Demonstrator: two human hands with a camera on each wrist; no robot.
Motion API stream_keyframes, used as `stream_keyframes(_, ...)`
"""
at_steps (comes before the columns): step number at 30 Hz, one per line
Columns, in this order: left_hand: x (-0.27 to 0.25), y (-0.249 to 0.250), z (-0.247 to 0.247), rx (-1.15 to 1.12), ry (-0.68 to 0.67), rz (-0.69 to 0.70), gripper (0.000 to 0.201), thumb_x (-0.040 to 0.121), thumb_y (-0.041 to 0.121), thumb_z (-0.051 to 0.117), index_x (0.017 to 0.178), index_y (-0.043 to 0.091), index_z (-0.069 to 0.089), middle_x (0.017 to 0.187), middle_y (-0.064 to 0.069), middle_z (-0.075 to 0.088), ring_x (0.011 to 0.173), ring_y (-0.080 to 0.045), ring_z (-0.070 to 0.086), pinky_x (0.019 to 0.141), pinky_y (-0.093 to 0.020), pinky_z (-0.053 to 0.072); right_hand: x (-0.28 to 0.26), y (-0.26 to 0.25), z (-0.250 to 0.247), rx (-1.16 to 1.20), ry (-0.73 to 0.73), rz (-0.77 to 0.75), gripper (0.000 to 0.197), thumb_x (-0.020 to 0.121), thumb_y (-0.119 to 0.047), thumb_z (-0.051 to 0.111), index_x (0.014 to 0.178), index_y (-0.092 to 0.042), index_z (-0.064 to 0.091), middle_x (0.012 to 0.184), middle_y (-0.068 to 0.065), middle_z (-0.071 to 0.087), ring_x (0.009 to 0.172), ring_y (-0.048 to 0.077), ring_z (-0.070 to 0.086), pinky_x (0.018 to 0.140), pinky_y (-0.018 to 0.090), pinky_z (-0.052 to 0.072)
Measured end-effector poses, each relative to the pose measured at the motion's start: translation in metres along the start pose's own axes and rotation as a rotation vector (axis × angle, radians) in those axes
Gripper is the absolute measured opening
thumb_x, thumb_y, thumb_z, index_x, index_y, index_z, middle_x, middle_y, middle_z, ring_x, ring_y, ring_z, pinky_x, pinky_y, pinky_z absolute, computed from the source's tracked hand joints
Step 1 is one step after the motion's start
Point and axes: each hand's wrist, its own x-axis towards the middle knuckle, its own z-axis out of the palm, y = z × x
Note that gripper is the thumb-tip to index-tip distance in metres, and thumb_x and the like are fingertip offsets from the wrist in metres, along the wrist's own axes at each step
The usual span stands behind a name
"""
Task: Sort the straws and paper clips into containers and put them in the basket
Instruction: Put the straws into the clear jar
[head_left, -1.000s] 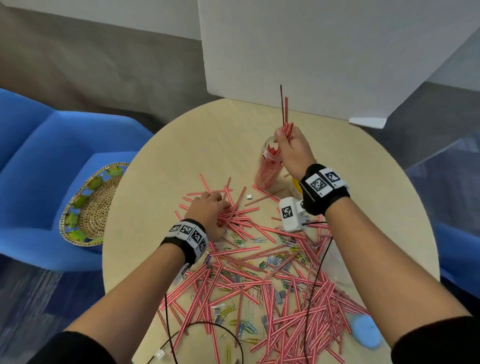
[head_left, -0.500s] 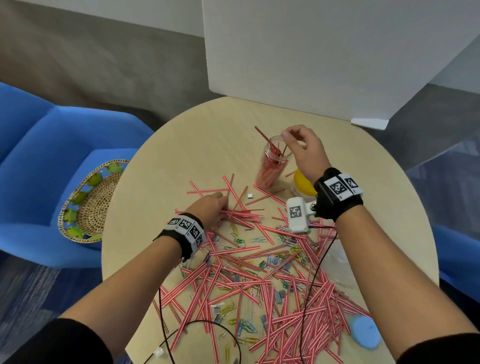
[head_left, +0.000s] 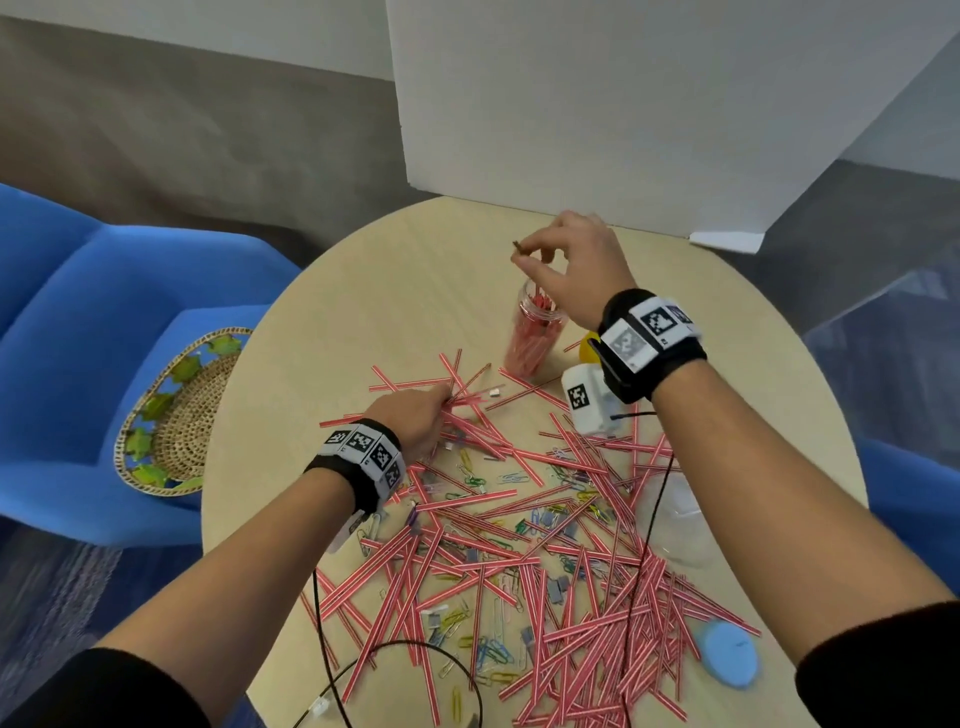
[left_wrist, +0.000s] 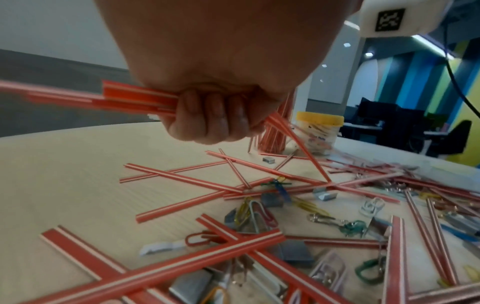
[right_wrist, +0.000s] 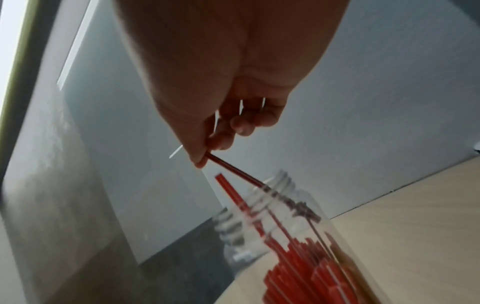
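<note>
One straw (right_wrist: 231, 170) is pinched by the right hand (head_left: 571, 265) over the jar (head_left: 535, 332); a bundle of straws (left_wrist: 140, 98) is clenched in the left hand (left_wrist: 215, 121), to be jarred next

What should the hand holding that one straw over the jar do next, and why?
Probably let it go so it slides in. The right hand pinches the top of one dark straw, whose lower end already pokes into the mouth of the clear jar that holds other red straws. The left hand already has a bundle of straws in its grip, ready to go next.
</note>
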Motion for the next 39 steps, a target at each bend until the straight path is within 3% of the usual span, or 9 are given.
stream_keyframes(4, -0.004, -0.003, -0.003, 0.018, 0.050, 0.025, 0.020, 0.093, 0.032, 0.036, 0.096, 0.018, 0.050, 0.075, 0.000, 0.058, 0.072, -0.025, 0.057, 0.065, -0.030, 0.042, -0.010, 0.009, -0.016, 0.162, 0.168, 0.087, 0.010, 0.090, -0.029, 0.067, 0.091, -0.022, 0.074, 0.073, -0.012, 0.064, 0.062, -0.002, 0.049, 0.064, 0.009, 0.040)
stream_keyframes(7, -0.005, 0.000, -0.001, 0.024, -0.008, 0.028, 0.016, 0.090, 0.038, 0.046, 0.092, 0.023, 0.049, 0.069, 0.005, 0.057, 0.066, -0.019, 0.056, 0.060, -0.027, 0.042, -0.021, 0.015, -0.013, 0.110, 0.100, 0.111, 0.012, 0.090, -0.032, 0.065, 0.087, -0.023, 0.073, 0.076, -0.012, 0.063, 0.063, -0.002, 0.049, 0.066, 0.016, 0.043)
stream_keyframes(12, -0.003, 0.010, 0.011, 0.196, 0.058, 0.019, 0.032, 0.086, 0.047, 0.058, 0.105, 0.022, 0.058, 0.077, 0.006, 0.062, 0.071, -0.016, 0.060, 0.065, -0.030, 0.054, -0.042, 0.025, -0.012, 0.095, 0.070, 0.133, 0.029, 0.089, -0.041, 0.065, 0.116, -0.031, 0.065, 0.094, -0.005, 0.052, 0.070, 0.008, 0.046, 0.070, 0.015, 0.039)
stream_keyframes(16, 0.007, 0.021, 0.015, 0.198, 0.065, 0.132, 0.063, 0.084, 0.055, 0.065, 0.138, 0.027, 0.047, 0.106, 0.002, 0.070, 0.094, -0.019, 0.065, 0.081, -0.033, 0.056, -0.072, 0.041, -0.015, 0.209, 0.184, 0.259, 0.025, 0.090, -0.035, 0.066, 0.115, -0.030, 0.065, 0.094, -0.002, 0.053, 0.068, 0.013, 0.047, 0.072, 0.024, 0.047)
stream_keyframes(19, 0.020, 0.036, 0.019, 0.212, -0.055, 0.196, 0.077, 0.078, 0.059, 0.069, 0.144, 0.030, 0.041, 0.111, 0.001, 0.068, 0.101, -0.020, 0.064, 0.086, -0.035, 0.055, -0.098, 0.051, -0.007, 0.232, 0.135, 0.332, 0.025, 0.091, -0.033, 0.065, 0.115, -0.030, 0.064, 0.095, 0.000, 0.054, 0.069, 0.015, 0.050, 0.072, 0.024, 0.047)
stream_keyframes(26, 0.030, 0.041, 0.024, 0.287, -0.105, 0.197, 0.031, 0.092, 0.046, 0.058, 0.108, 0.022, 0.069, 0.090, 0.002, 0.070, 0.085, -0.019, 0.065, 0.079, -0.033, 0.056, -0.154, 0.067, 0.011, 0.203, -0.041, 0.492, 0.016, 0.086, -0.023, 0.070, 0.102, -0.026, 0.067, 0.085, -0.003, 0.054, 0.068, 0.010, 0.050, 0.068, 0.025, 0.045)
stream_keyframes(31, 0.033, 0.049, 0.025, 0.328, -0.117, 0.216, 0.034, 0.091, 0.047, 0.059, 0.105, 0.016, 0.064, 0.090, -0.001, 0.066, 0.083, -0.021, 0.062, 0.076, -0.032, 0.054, -0.186, 0.071, 0.038, -0.166, -0.445, 0.669, 0.040, 0.081, -0.031, 0.075, 0.117, -0.023, 0.059, 0.119, 0.000, 0.053, 0.105, 0.018, 0.059, 0.094, 0.034, 0.050)
stream_keyframes(35, 0.034, 0.052, 0.027, 0.314, -0.191, 0.189, 0.031, 0.090, 0.043, 0.062, 0.102, 0.014, 0.064, 0.087, -0.001, 0.063, 0.084, -0.021, 0.061, 0.081, -0.036, 0.055, -0.193, 0.068, 0.058, -0.309, -0.422, 0.669, 0.050, 0.089, -0.029, 0.068, 0.134, -0.018, 0.050, 0.135, 0.005, 0.044, 0.119, 0.026, 0.055, 0.101, 0.038, 0.049)
stream_keyframes(39, 0.031, 0.045, 0.029, 0.240, -0.238, 0.186, 0.028, 0.092, 0.041, 0.061, 0.099, 0.014, 0.064, 0.091, -0.002, 0.066, 0.086, -0.021, 0.062, 0.082, -0.037, 0.054, -0.189, 0.070, 0.065, -0.360, -0.397, 0.608, 0.028, 0.093, -0.023, 0.061, 0.120, -0.017, 0.060, 0.124, 0.003, 0.054, 0.109, 0.023, 0.058, 0.093, 0.036, 0.052)
